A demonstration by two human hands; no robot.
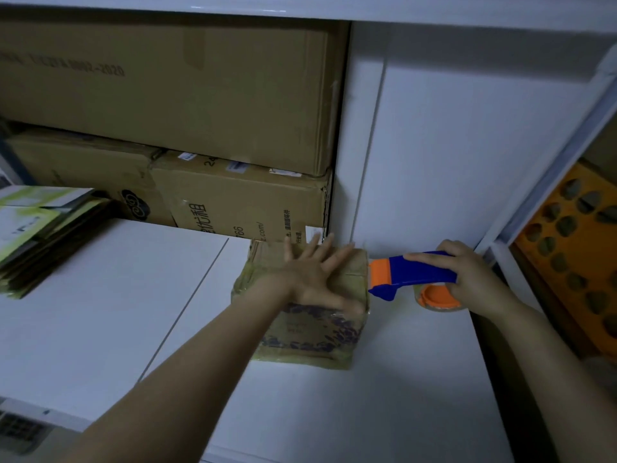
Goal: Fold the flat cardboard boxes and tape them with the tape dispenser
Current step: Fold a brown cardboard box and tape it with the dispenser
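Likely light and crushable, the small cardboard box [310, 332] far on the white table [334, 412] wants steadying from above: the spread left hand [317, 279] presses its top, while the right hand [470, 275] grips the tape dispenser [414, 272] just right.

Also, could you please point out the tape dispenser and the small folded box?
tape dispenser [417, 272]: head view, on its blue handle.
small folded box [314, 330]: head view, on its printed near side.

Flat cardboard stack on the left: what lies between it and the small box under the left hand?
Head view: only bare white tabletop, crossed by a seam, separates the stack from the box.
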